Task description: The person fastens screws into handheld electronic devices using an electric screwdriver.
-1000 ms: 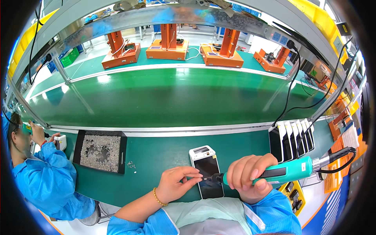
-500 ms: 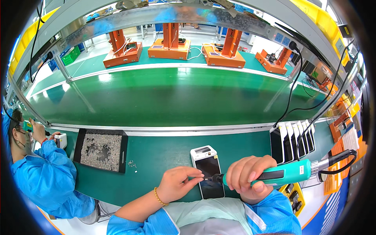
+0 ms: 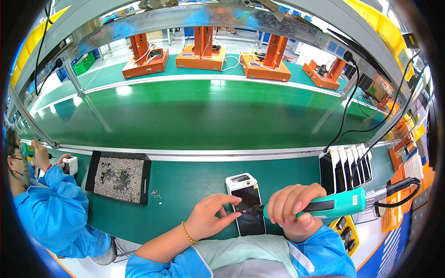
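Note:
My right hand [image 3: 294, 211] is wrapped around a teal electric screwdriver [image 3: 340, 204], held sideways with its black nose pointing left. At the bit's end is my left hand [image 3: 206, 217], its thumb and index finger parted and nothing plainly held between them. Whether a small screw sits on the bit is too fine to tell. Below both hands a white handheld device [image 3: 241, 180] with a dark screen lies on the green bench, its lower part close to my body. Loose small metal pieces [image 3: 155, 194] lie left of it.
A black tray [image 3: 145, 183] of small metal pieces stands left. White-edged dark panels [image 3: 328, 171] lean in a row at right, near hanging black cables. A yellow bin [image 3: 353, 229] sits low right. At far left a co-worker's blue sleeve [image 3: 58, 199] reaches over the bench.
The thumb and index finger of my left hand have spread apart at the bit's tip, where they were pinched together. My right hand and the screwdriver have barely moved.

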`<state>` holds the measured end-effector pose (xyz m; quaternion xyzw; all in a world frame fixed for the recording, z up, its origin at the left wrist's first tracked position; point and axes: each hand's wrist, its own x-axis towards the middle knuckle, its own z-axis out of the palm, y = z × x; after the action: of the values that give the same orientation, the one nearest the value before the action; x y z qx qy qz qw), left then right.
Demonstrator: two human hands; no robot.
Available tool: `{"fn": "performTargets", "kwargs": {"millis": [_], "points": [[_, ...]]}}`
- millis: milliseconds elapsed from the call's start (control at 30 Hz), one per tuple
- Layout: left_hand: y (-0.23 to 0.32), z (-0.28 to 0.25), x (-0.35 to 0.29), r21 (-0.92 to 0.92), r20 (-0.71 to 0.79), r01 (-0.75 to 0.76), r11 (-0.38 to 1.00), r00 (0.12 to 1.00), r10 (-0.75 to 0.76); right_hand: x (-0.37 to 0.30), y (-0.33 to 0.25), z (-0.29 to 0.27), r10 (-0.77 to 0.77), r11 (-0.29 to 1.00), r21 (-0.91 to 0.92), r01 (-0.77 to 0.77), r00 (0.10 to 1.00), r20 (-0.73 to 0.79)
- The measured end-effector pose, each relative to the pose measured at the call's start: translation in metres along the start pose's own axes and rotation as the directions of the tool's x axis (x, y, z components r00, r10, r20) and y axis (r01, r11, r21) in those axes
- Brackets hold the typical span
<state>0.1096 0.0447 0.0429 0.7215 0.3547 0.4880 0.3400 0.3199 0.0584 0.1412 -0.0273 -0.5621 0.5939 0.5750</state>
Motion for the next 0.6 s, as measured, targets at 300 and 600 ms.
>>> {"fn": "performTargets", "kwargs": {"millis": [300,600], "points": [[-0.031,-0.004,0.016,0.359,0.039,0.004,0.933,0.999,-0.019,0.004,0.019,-0.011,0.009,0.971,-0.24,-0.015,1.0,-0.023],[-0.055,0.005,0.009,0.201,0.121,0.065,0.977,0.988,-0.091,0.012,0.051,-0.013,-0.021,0.954,-0.3,0.008,0.999,-0.04]]}}
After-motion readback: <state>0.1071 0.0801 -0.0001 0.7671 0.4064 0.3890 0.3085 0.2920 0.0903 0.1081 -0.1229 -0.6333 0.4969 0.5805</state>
